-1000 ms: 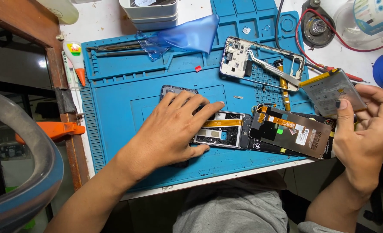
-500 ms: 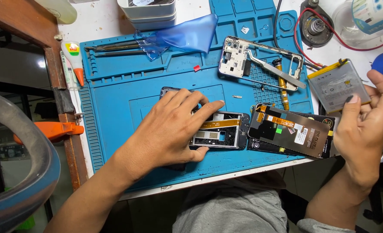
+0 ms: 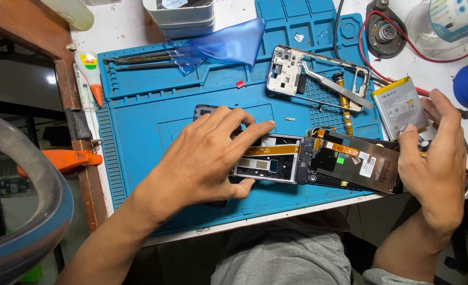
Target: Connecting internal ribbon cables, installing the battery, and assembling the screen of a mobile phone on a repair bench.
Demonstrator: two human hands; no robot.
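Head view, left hand pressing phone frame

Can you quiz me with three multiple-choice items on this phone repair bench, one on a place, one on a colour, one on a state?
1. Where does the left hand rest?
A. On the opened phone frame on the mat
B. On the orange clamp
C. On the metal tins

2. What colour is the work mat?
A. Green
B. Blue
C. Grey

3. How is the battery right now?
A. Seated inside the phone
B. Lying alone on the mat
C. Held up in the right hand, out of the phone

Answers:
1 A, the palm and fingers lie flat over the frame's left part.
2 B, the ribbed mat under the parts is blue.
3 C, the right hand's fingers grip its lower edge beside the opened screen assembly.
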